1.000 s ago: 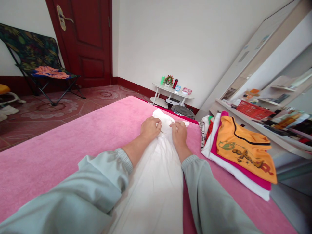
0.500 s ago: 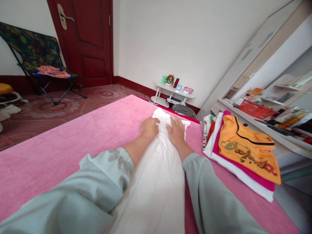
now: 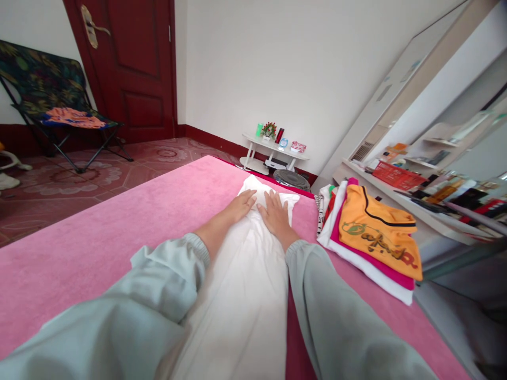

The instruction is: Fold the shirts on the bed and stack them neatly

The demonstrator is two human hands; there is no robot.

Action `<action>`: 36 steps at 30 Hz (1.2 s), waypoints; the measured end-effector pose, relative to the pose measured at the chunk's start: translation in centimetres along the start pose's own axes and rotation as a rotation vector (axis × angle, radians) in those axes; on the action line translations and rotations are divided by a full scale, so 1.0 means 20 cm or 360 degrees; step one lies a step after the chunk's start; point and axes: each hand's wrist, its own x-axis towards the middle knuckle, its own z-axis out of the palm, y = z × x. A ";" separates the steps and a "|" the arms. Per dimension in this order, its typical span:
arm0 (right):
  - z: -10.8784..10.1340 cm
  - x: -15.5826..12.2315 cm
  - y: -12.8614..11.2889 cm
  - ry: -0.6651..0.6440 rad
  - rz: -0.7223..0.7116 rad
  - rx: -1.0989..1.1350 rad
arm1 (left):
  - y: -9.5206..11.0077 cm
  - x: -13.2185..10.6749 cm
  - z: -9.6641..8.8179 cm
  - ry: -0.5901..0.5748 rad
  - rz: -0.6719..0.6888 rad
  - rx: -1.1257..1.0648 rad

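A long white garment [image 3: 245, 295] lies lengthwise on the pink bedspread [image 3: 130, 227], its near end running out of view at the bottom. Slight wrinkles run along it, and its far end spreads out wider near the bed's far edge. My left hand [image 3: 240, 206] rests on the left side of that far part, fingers stretched across the cloth. Flat on the right side lies my right hand [image 3: 276, 215], its fingers apart and pointing away from me. A small gap of white cloth shows between the two hands.
A stack of folded clothes, topped by an orange shirt [image 3: 376, 227], sits at the bed's right side. Beyond it is a cluttered dresser with a red basket [image 3: 398, 175]. A small white table [image 3: 273, 145] stands past the bed, a folding chair [image 3: 51, 100] at left.
My left hand has uncurled from a bent grip and now lies flatter on the white cloth. My right hand stays flat. The view has turned slightly to the right.
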 end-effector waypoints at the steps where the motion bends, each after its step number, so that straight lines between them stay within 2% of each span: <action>1: -0.02 -0.03 -0.01 -0.0049 0.0006 0.0038 | 0.00 -0.01 -0.01 0.0010 -0.0015 -0.0019; 4: -0.09 -0.19 -0.02 -0.0177 0.0026 0.0158 | 0.01 -0.07 -0.06 -0.0022 0.0005 -0.0060; 6: -0.14 -0.35 -0.02 -0.0208 -0.0023 0.0250 | 0.02 -0.17 -0.10 -0.0077 0.0047 -0.0077; 13: -0.41 -1.01 -0.07 -0.0264 -0.0494 0.0509 | 0.06 -0.72 -0.36 -0.0373 0.0326 -0.0058; 18: -0.55 -1.30 -0.17 -0.0371 -0.0790 0.0570 | 0.14 -1.06 -0.53 -0.0512 0.0380 -0.0145; 22: -0.61 -1.39 -0.22 -0.0467 -0.0965 0.0533 | 0.14 -1.23 -0.66 -0.0643 0.0360 -0.0238; 28: -0.58 -1.38 -0.23 -0.0504 -0.1002 0.0493 | 0.16 -1.37 -0.86 -0.0904 0.0229 -0.0356; 32: -0.57 -1.35 -0.29 -0.0554 -0.1063 0.0472 | 0.23 -1.38 -0.86 -0.0968 0.0372 -0.0257; 36: -0.64 -1.34 -0.36 -0.0525 -0.0965 0.0636 | 0.34 -1.39 -0.80 -0.0957 0.0485 -0.0214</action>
